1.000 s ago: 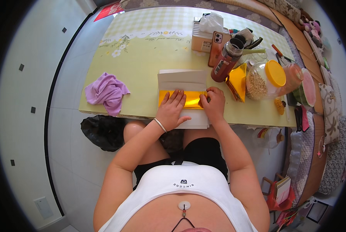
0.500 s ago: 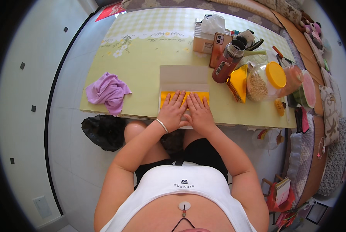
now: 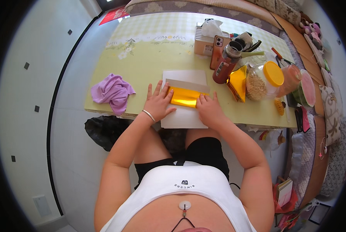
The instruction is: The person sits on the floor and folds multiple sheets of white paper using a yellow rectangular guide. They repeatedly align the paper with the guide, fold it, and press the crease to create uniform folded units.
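A sheet of gold foil paper [image 3: 184,96] with a grey-white back lies folded, its shiny gold strip facing up. Under it is a stack of white paper [image 3: 184,118] at the table's near edge. My left hand [image 3: 157,101], with a bangle at the wrist, rests spread at the sheet's left end, fingertips on it and thumb apart. At the right end, my right hand [image 3: 210,109] has bent fingers closed on the sheet's edge; its thumb is hidden. The folded sheet sits slightly tilted across the stack.
A purple cloth [image 3: 112,92] lies on the table's left. To the right stand a red thermos [image 3: 226,65], a phone [image 3: 218,50], a tissue box [image 3: 203,44], a folded gold foil piece [image 3: 238,83] and a yellow-lidded jar [image 3: 260,83]. A black bag [image 3: 105,131] hangs below the table edge.
My hands have moved apart from the middle of the gold strip to its two ends. The folded sheet has shifted and tilted, uncovering more of the white stack.
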`<control>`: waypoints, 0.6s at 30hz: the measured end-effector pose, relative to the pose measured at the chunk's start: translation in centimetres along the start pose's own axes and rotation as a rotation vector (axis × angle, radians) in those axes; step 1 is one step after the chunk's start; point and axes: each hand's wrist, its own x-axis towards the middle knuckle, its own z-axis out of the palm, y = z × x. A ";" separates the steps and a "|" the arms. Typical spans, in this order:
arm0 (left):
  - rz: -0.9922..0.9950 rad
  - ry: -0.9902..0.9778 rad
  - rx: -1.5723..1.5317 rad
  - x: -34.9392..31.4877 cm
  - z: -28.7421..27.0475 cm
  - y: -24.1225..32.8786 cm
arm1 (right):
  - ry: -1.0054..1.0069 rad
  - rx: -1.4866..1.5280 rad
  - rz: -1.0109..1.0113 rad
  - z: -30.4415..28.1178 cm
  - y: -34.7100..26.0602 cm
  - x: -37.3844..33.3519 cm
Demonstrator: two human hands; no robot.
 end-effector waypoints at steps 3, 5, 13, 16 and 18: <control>0.075 0.109 -0.074 1.2 -0.3 1.9 | 0.055 -0.100 -0.019 1.1 -0.2 0.9; 0.185 0.275 -0.131 2.1 0.0 3.7 | 0.185 -0.139 -0.024 2.6 -0.2 1.2; -0.059 0.467 -0.549 0.9 2.8 6.6 | 0.346 0.556 0.193 1.7 -1.2 0.4; -0.222 0.497 -0.640 1.2 2.5 6.9 | 0.307 0.875 0.412 2.8 0.2 0.7; -0.301 0.482 -0.643 1.6 2.6 6.9 | 0.249 0.916 0.497 3.2 0.4 1.1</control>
